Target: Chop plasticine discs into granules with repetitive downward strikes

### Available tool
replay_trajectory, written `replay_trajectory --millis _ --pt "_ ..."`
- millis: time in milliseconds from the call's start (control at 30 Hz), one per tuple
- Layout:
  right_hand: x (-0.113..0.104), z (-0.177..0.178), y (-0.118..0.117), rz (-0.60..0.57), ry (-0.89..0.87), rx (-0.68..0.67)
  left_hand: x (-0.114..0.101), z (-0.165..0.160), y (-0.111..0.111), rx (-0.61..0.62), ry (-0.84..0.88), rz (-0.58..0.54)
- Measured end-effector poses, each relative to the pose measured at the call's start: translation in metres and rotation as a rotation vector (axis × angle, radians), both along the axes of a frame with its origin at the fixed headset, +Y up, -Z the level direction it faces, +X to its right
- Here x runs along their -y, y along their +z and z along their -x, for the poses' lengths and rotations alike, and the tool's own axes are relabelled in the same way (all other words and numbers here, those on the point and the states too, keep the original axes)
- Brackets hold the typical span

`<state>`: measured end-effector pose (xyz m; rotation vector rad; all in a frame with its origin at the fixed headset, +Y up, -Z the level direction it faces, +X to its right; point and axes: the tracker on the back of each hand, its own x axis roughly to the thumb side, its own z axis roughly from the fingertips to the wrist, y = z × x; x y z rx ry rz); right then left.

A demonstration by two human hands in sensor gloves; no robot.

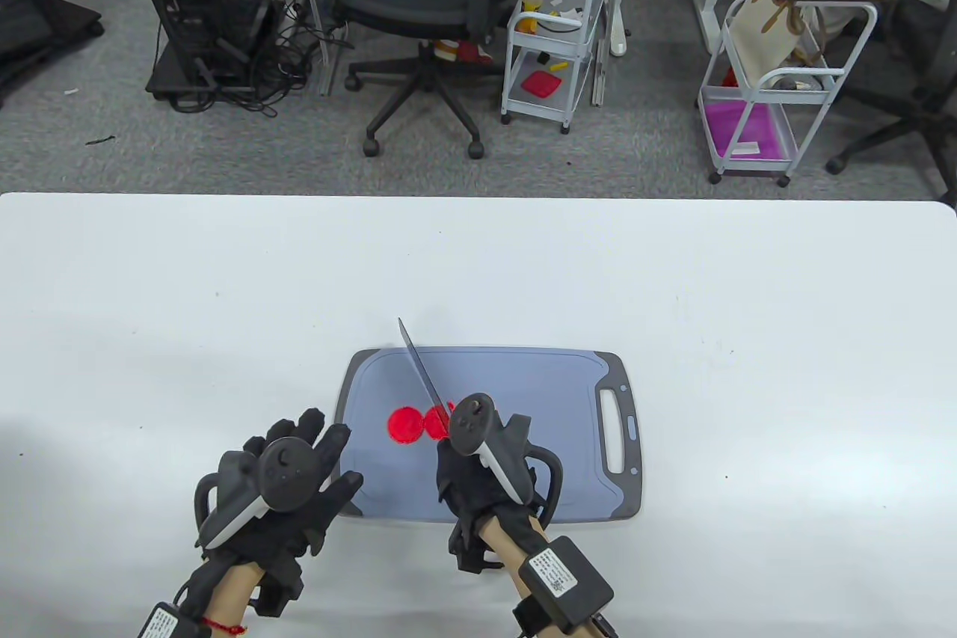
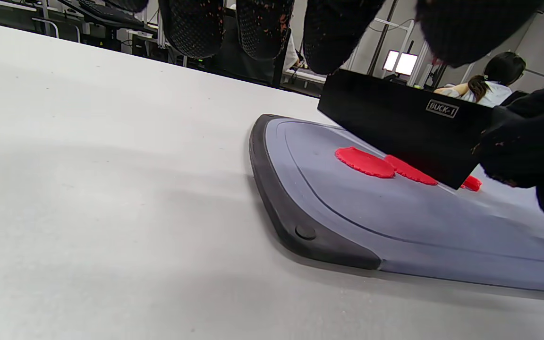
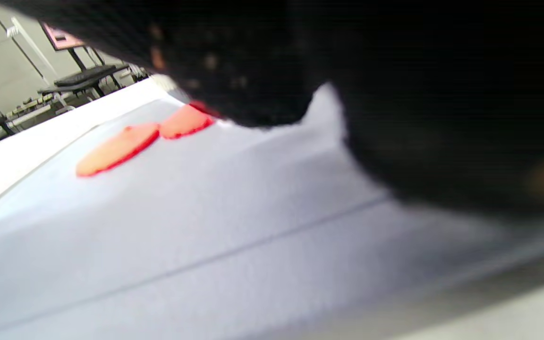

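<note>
Fingers of the right hand (image 1: 478,470) grip the cleaver (image 2: 402,125) above red discs (image 1: 406,425); left hand (image 1: 288,481) lies spread flat.

The table view looks steeply down on the board (image 1: 523,399) from the person's side, facing the office beyond. The left wrist view sits low, left of the board (image 2: 310,236), looking across it. The right wrist view, blurred, appears very close above the board (image 3: 206,245). All three share the discs (image 1: 406,425) on it.
</note>
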<state>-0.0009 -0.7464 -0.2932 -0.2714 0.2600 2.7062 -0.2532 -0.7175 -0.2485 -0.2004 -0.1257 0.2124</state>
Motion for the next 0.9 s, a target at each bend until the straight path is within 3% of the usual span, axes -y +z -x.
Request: replay_trajectory --millis 267,533,733,833,900 --pt "-0.003 0.008 0.005 -0.019 0.033 -0.006 0.0 0.0 0.001 0.003 0.002 -0.002" --pt "0.004 0.01 0.001 0.112 0.0 0.035 0.0 0.0 0.001 0.004 0.005 0.0" --pt "0.0 0.02 0.003 0.051 0.187 -0.037 0.002 0.001 0.0 -0.003 0.008 0.022" --pt "0.001 0.016 0.003 0.083 0.129 -0.018 0.001 0.003 -0.001 -0.005 0.009 0.019" --pt "0.005 0.005 0.0 0.135 -0.01 0.032 0.001 0.003 -0.001 -0.005 0.012 0.016"
